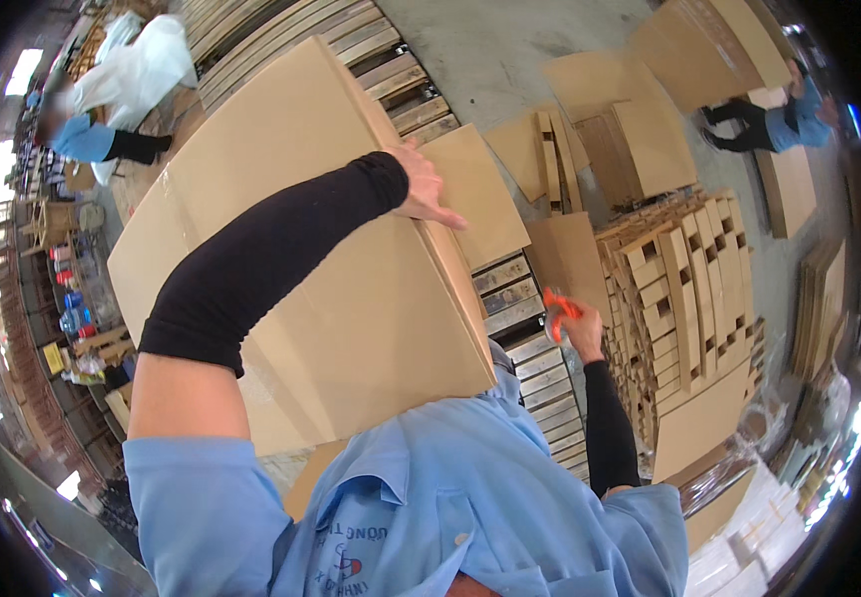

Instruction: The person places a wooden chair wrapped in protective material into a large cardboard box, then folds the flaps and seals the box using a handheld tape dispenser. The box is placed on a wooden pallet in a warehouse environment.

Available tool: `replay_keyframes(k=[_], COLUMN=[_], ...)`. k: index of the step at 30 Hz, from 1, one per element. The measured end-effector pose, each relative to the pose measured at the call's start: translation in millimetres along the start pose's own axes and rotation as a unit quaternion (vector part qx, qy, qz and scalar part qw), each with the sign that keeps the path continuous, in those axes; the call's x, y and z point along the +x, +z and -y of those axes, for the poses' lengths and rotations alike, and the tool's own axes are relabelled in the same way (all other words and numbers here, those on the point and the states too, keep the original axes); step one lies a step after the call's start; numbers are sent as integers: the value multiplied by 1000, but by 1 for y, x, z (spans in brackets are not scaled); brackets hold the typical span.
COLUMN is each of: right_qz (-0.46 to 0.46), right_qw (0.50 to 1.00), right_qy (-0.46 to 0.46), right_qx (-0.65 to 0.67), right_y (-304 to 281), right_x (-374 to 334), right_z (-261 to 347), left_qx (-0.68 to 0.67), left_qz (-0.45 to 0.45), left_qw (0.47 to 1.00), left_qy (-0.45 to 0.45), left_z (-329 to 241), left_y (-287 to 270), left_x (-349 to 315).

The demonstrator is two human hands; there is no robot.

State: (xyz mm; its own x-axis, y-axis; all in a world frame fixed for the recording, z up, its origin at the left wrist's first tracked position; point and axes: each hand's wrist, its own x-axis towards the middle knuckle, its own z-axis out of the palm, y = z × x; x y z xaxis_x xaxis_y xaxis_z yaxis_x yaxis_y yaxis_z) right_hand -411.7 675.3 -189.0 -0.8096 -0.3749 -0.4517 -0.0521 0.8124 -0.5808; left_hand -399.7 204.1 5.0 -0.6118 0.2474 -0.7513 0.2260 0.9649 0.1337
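A large brown cardboard box [351, 289] stands against my front. My left arm, in a black sleeve, reaches across it. My left hand [425, 189] rests at the box's right upper edge, thumb stretched out apart from the fingers; nothing is held in it. Off to the right of the box, my right hand [582, 330] is closed round an orange tape dispenser [556, 310]. The dispenser is apart from the box, over the slatted wood beside it. Clear tape shows faintly on the box's surface.
Slatted wooden pallets [535, 343] run beneath and beside the box. To the right stand stacked cardboard pieces with cut-outs [689, 298], with flat sheets [640, 149] beyond. One person [794, 119] handles cardboard at far right; another [87, 137] stands at far left near plastic wrap [142, 75].
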Motion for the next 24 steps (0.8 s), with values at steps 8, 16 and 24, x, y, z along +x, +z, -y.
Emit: replay_keyframes(k=[8, 16, 24], right_qz=[-8, 67, 42], right_qw=[969, 982, 962], right_qy=[148, -49, -239], right_qx=[198, 168, 126], right_y=[-6, -21, -83], right_x=[-86, 26, 15], right_z=[-104, 27, 234], left_qx=[-163, -172, -228], left_qz=[-638, -476, -494], left_qw=[742, 722, 637], left_qy=[-129, -472, -547], left_z=[-73, -192, -220], left_y=[82, 308, 372], left_x=[-60, -181, -220])
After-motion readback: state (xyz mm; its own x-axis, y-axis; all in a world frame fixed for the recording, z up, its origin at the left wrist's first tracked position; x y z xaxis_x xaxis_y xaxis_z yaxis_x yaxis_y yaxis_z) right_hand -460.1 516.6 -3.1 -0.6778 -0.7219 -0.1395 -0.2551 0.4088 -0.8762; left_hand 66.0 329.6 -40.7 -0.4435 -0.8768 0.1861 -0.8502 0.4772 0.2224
